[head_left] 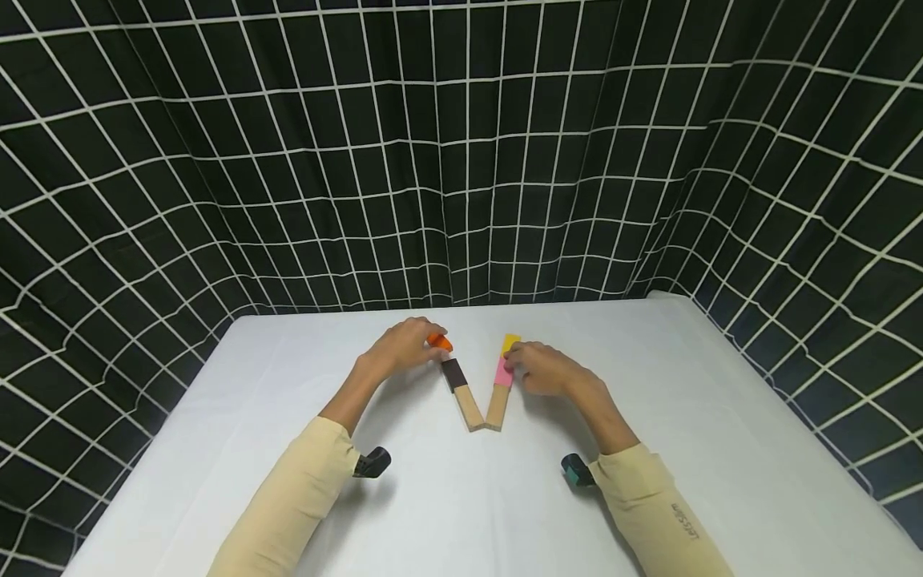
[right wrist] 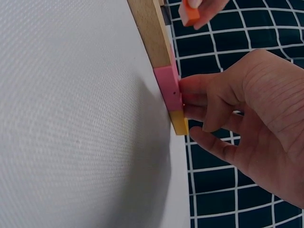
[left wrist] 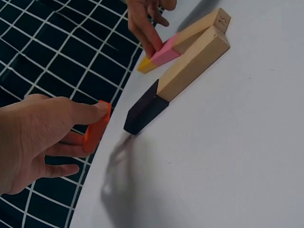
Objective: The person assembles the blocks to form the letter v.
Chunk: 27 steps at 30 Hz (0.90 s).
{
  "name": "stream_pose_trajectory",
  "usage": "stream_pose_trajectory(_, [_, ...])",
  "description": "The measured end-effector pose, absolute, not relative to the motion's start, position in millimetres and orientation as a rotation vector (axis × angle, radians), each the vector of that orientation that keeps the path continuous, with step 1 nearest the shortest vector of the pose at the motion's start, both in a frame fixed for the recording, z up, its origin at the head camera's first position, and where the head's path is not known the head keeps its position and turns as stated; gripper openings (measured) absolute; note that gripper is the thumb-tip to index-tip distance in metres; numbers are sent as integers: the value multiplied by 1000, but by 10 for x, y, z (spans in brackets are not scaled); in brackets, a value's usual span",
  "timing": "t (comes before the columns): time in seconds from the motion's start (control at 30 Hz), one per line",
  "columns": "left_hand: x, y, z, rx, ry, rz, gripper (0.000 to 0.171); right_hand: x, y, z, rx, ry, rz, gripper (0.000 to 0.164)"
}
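My left hand (head_left: 407,344) pinches a small orange block (left wrist: 98,126) between thumb and fingers, just past the far end of a black block (left wrist: 145,107). That black block lies end to end with a plain wooden block (head_left: 469,409). To the right, a second row runs from another plain wooden block (head_left: 497,407) through a pink block (right wrist: 167,85) to a yellow block (right wrist: 178,122). Fingertips of my right hand (head_left: 544,367) rest on the pink block and near the yellow one, not wrapped round either. The two rows form a V, meeting at their near ends.
A white table (head_left: 461,513) lies under the blocks. Black cloth with a white grid (head_left: 461,176) hangs behind it and at both sides. Dark wrist devices (head_left: 372,462) stick out at both sleeves.
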<state>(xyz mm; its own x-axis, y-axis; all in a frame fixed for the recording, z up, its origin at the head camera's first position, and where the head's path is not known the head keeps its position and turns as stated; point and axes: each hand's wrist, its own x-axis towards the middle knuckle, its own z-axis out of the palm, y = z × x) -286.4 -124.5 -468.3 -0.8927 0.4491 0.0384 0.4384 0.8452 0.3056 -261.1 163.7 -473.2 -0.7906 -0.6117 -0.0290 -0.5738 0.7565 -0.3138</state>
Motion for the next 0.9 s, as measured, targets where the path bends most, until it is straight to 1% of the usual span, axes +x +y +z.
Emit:
stream_pose_trajectory(0.13, [-2968, -1220, -4753, 727, 2974, 468, 48, -2606, 1620, -4719, -977, 2831, -433, 40])
stream_pose_trajectory(0.33, [-3036, -1207, -4832, 762, 2949, 452, 44, -2628, 1576, -4704, -982, 2824, -435, 41])
stream_pose_trajectory(0.6, [-3046, -1226, -4836, 713, 2895, 565, 45, -2648, 1567, -4703, -919, 2834, -426, 39])
stream_pose_trajectory(0.77, [-3019, -1255, -4878, 802, 2873, 559, 46, -2642, 1589, -4704, -895, 2823, -442, 42])
stream_pose_trajectory(0.9, [-2956, -1273, -4909, 864, 2835, 533, 42, -2618, 1613, -4721, -904, 2812, -466, 43])
